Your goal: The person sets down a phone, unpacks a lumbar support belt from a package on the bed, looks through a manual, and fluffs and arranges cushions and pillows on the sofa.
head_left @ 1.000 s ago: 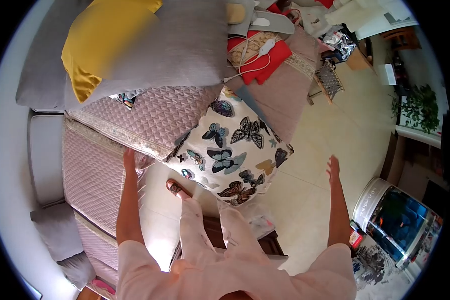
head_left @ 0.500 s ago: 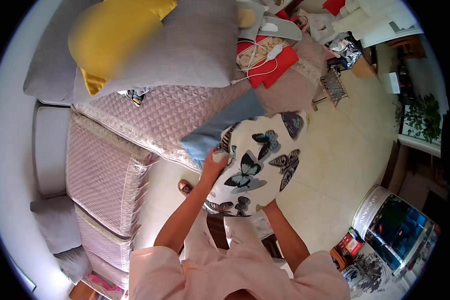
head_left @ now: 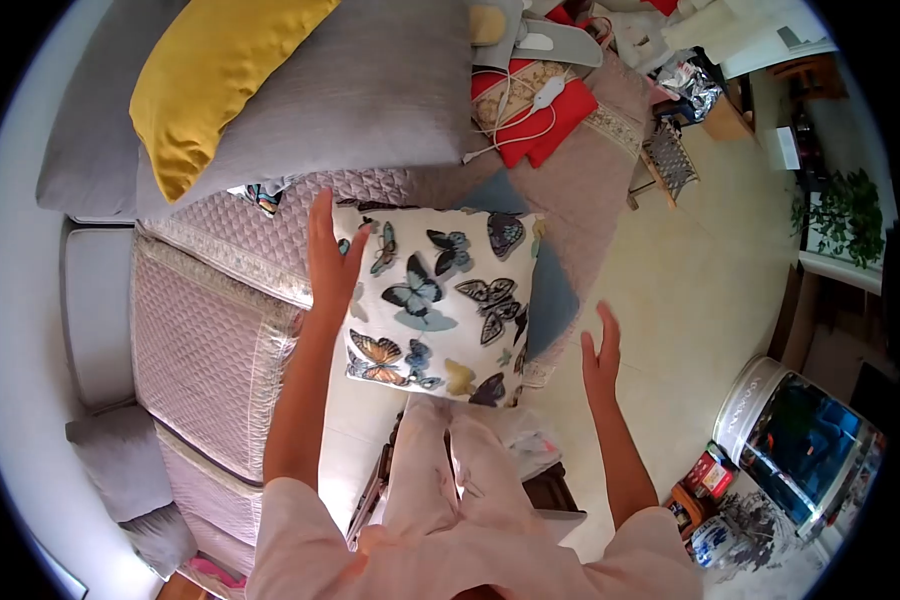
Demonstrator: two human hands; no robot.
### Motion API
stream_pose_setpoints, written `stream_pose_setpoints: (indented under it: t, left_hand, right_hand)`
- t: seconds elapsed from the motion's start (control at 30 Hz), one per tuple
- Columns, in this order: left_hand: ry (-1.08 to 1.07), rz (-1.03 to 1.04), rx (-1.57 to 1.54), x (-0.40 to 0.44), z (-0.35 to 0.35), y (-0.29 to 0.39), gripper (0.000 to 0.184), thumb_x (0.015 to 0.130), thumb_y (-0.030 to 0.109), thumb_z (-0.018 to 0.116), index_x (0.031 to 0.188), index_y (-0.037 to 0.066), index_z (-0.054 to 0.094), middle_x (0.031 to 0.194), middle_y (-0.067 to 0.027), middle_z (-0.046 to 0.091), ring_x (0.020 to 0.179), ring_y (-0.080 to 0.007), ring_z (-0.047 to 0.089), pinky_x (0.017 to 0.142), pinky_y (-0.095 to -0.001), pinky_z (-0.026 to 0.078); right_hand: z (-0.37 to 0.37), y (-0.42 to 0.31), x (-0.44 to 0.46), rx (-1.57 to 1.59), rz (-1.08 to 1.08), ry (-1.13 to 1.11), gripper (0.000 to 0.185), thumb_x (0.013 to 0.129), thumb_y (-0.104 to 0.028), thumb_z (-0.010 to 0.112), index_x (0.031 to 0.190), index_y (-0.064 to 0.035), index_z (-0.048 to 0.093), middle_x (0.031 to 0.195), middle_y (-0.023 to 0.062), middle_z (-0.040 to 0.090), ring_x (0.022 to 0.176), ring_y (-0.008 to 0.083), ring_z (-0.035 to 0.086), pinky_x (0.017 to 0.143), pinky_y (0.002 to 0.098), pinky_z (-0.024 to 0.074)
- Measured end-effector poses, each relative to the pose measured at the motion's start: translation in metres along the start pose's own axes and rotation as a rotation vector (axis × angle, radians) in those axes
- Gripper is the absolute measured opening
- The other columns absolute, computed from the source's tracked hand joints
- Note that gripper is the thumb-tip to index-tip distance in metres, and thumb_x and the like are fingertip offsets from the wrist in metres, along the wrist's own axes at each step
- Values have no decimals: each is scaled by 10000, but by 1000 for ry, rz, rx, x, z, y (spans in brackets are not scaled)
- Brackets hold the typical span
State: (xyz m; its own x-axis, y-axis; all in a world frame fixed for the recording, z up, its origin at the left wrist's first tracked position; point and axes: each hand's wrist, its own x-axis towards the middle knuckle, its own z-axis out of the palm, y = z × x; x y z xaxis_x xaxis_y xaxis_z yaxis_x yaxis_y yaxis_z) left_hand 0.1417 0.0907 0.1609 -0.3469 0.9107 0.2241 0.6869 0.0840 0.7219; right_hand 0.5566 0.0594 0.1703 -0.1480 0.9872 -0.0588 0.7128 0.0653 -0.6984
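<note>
A white square cushion with butterfly prints (head_left: 440, 300) is in front of me, its face toward the camera. Behind it, a blue cushion (head_left: 555, 300) shows at the right side and top. My left hand (head_left: 335, 265) is at the white cushion's left edge, fingers and thumb spread; whether it touches the fabric I cannot tell. Off to the right of both cushions, my right hand (head_left: 601, 355) hangs over the floor with its fingers apart, holding nothing. What bears the white cushion's lower edge is hidden.
Large grey cushions (head_left: 340, 100) and a yellow cushion (head_left: 195, 85) lie on the quilted sofa cover (head_left: 205, 360). A white cord with a switch (head_left: 548, 93) rests on red fabric (head_left: 530, 150). Right of me are a small folding stool (head_left: 670, 160) and a fish tank (head_left: 805, 450).
The butterfly cushion has shifted left and now faces the camera squarely. My left hand has opened and moved up and left; my right hand has come out from behind the cushion, opened, to the right.
</note>
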Motion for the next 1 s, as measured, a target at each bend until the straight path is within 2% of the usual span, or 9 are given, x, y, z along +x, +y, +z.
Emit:
stream_pose_setpoints:
  t: [0.2, 0.27, 0.4, 0.53, 0.6, 0.67, 0.8, 0.9, 1.0]
  left_hand:
    - [-19, 190, 234, -17, 27, 29, 653, 792, 326, 582, 1334, 97, 298, 1409, -125, 231, 1312, -334, 159, 1033, -503, 142]
    - [-471, 95, 489, -49, 72, 7, 634, 796, 356, 565, 1328, 115, 317, 1408, -116, 235, 1311, -332, 163, 1029, -511, 146]
    - [-512, 180, 431, -71, 101, -38, 572, 824, 370, 510, 1320, 140, 340, 1390, -100, 277, 1294, -326, 200, 1013, -516, 173]
    - [-249, -374, 398, -81, 78, -105, 595, 804, 377, 547, 1323, 171, 340, 1372, -147, 291, 1260, -378, 241, 997, -494, 215]
    - [-208, -583, -80, -121, 68, -165, 608, 833, 396, 536, 1322, 100, 329, 1292, -134, 403, 1185, -283, 377, 960, -366, 304]
    - [-243, -869, -532, -160, 68, -188, 590, 845, 395, 533, 1291, 51, 360, 1211, -108, 476, 1109, -199, 441, 916, -297, 341]
    - [-198, -1166, -771, -174, 49, -142, 463, 843, 338, 563, 1176, 32, 461, 1090, -55, 549, 965, -150, 511, 835, -268, 389]
    - [-183, -1111, -681, -183, 46, -137, 443, 837, 315, 579, 1162, 35, 468, 1064, -44, 560, 949, -136, 511, 823, -267, 395]
    - [-187, -1102, -759, -183, 43, -132, 419, 833, 276, 593, 1156, 38, 472, 1057, -44, 561, 939, -125, 510, 809, -259, 399]
  right_hand:
    - [57, -134, 84, -85, -610, 85, 479, 860, -279, 500, 1270, -61, 381, 1368, 163, 284, 1255, 331, 279, 1003, 499, 202]
    - [119, -94, 94, -344, -514, -160, 478, 848, -275, 512, 1276, -99, 392, 1366, 116, 311, 1260, 293, 282, 1002, 504, 209]
    - [177, -7, 92, -424, -389, -293, 489, 827, -252, 541, 1275, -118, 399, 1367, 80, 318, 1263, 252, 282, 999, 500, 222]
    - [149, 20, 106, -424, -258, -128, 528, 829, -245, 550, 1294, -82, 360, 1355, 124, 315, 1234, 282, 312, 998, 452, 247]
    - [149, 40, 93, -223, -178, -33, 560, 835, -280, 552, 1304, -60, 340, 1353, 150, 312, 1243, 295, 300, 1004, 429, 246]
    - [146, 38, 65, 435, 387, 8, 647, 825, -343, 572, 1316, -19, 302, 1359, 181, 288, 1252, 311, 281, 1004, 396, 253]
    - [168, 52, 4, 304, 828, -27, 638, 837, -306, 567, 1304, 21, 282, 1280, 154, 390, 1159, 278, 395, 966, 341, 303]
    - [155, 55, 18, 330, 602, 90, 613, 831, -302, 573, 1279, 29, 318, 1273, 163, 399, 1163, 274, 395, 956, 337, 315]
    - [119, -7, 95, 15, 53, 119, 545, 796, -263, 598, 1223, 10, 399, 1235, 169, 434, 1130, 296, 423, 943, 373, 319]
